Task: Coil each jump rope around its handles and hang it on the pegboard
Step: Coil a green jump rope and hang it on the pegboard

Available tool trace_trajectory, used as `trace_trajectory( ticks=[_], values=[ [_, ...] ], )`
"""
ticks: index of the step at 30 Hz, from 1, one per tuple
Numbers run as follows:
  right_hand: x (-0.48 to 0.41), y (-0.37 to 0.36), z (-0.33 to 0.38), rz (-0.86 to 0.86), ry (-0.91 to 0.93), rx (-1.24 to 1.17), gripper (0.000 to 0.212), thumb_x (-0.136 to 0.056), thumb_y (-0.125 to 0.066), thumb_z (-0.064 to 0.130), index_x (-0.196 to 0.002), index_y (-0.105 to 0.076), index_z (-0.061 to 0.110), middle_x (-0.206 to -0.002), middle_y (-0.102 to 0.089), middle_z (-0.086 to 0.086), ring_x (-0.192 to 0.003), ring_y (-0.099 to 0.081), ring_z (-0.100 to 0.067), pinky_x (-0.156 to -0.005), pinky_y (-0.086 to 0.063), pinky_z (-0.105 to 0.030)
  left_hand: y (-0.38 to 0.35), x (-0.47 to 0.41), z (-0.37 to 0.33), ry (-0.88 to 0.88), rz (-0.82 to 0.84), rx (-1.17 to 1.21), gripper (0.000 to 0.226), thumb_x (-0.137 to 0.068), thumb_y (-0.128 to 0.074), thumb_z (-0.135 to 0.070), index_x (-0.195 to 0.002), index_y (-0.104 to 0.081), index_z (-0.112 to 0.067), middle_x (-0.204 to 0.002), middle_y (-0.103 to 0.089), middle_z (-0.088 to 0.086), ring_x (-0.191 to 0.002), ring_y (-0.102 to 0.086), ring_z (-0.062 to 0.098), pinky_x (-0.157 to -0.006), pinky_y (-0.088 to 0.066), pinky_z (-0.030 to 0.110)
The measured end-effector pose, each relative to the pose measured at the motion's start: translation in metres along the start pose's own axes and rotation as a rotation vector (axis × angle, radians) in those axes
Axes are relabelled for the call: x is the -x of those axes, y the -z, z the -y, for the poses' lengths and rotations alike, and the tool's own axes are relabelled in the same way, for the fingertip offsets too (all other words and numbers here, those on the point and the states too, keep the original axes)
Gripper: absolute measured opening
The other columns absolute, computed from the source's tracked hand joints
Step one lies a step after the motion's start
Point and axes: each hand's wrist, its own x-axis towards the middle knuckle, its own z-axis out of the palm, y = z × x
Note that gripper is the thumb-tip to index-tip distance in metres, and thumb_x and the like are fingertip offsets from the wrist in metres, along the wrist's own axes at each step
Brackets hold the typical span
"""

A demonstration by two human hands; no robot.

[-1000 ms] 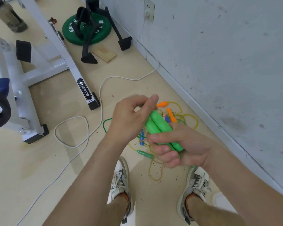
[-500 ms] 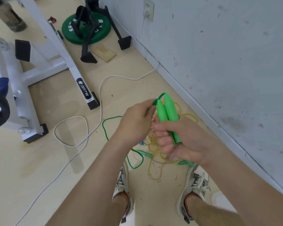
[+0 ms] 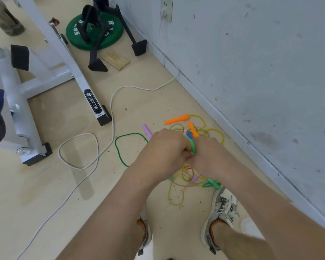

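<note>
Head — green handles (image 3: 192, 146) clasped between left hand (image 3: 163, 149), right hand (image 3: 211, 156)

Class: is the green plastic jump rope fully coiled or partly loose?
Partly loose: a wide loop of green plastic jump rope sprawls unwound.

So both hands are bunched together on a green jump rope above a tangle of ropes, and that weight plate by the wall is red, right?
Not quite: the head view shows the weight plate is green, not red. The rest holds: the left hand and right hand are bunched together on the green jump rope above the tangle of ropes.
</note>
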Motion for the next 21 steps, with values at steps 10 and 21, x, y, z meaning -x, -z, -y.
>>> trace_trajectory(
  ticks=[10,21],
  values=[
    [0.011,0.021,0.003,0.409,0.16,-0.121,0.031,-0.087,-0.06,0.037,-0.069,-0.05,0.014,-0.071,-0.065,-0.016,-0.077,-0.069,-0.033,-0.063,-0.048,-0.042,0.017,0.006,0.028,0.26,-0.023,0.636,0.026,-0.071,-0.082,-0.016,-0.066,-0.069,-0.039,-0.06,-0.063,-0.023,-0.064,-0.056,-0.01,-0.063,-0.04,0.009],
    [0.022,0.045,0.005,0.539,0.272,-0.748,0.033,-0.073,-0.058,0.029,-0.083,-0.062,-0.002,-0.052,-0.047,-0.005,-0.04,-0.035,-0.018,-0.046,-0.029,-0.025,0.014,0.003,0.028,0.412,0.071,1.391,0.02,-0.079,-0.062,-0.005,-0.07,-0.077,-0.016,-0.062,-0.06,0.009,-0.058,-0.037,0.016,-0.052,-0.02,0.026]
  ],
)
